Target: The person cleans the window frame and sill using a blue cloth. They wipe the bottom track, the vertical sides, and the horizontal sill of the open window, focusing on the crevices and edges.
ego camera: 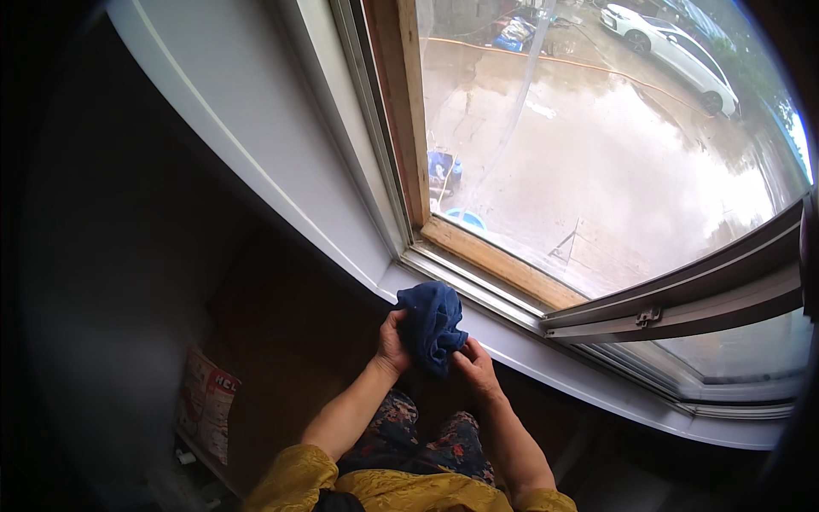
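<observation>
A crumpled dark blue cloth [432,323] is bunched up between my two hands, in front of the window sill. My left hand [391,345] grips its left side, with the fingers partly hidden by the fabric. On the lower right, my right hand [477,370] pinches an edge of the cloth between thumb and fingers. Just beyond the cloth run the white window sill [512,361] and the metal window track [477,281]. A wooden strip [505,262] lies along the outer side of that track.
The sliding window sash [672,313] with a small latch stands at the right. A white frame panel [256,128] rises on the left. Low at the left is a printed sack [208,406]. Outside, past clear plastic sheeting, are wet ground and a white car [678,54].
</observation>
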The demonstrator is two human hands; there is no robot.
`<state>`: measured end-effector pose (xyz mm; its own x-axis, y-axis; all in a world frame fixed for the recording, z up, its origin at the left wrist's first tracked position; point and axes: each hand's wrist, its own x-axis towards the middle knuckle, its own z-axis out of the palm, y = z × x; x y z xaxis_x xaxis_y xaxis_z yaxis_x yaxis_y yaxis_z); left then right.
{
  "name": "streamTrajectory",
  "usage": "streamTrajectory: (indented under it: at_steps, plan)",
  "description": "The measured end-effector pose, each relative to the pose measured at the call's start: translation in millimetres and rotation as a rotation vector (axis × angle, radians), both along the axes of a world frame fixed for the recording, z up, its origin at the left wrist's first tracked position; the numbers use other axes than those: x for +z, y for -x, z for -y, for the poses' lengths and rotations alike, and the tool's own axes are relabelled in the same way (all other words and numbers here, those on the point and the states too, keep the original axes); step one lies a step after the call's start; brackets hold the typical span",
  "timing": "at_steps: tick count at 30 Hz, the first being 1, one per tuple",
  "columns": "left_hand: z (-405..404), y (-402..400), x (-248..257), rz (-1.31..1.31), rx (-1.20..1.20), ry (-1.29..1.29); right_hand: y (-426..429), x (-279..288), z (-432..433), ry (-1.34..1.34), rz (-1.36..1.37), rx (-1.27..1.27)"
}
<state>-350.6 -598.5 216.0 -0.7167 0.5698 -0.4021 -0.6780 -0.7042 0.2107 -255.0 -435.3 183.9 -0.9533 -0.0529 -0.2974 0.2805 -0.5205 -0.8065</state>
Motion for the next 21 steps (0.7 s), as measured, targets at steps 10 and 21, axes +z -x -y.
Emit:
streamTrajectory:
  at_steps: [10,21]
  plan:
    - [13.6,45.5,107.4,-0.237,-0.131,0.073,65.8,153.0,9.1,0.541,-0.395,-0.183]
    - [61.7,84.0,286.3,-2.070,0.415,2.014,230.7,217.7,-11.6,0.675,-0.499,-0.053]
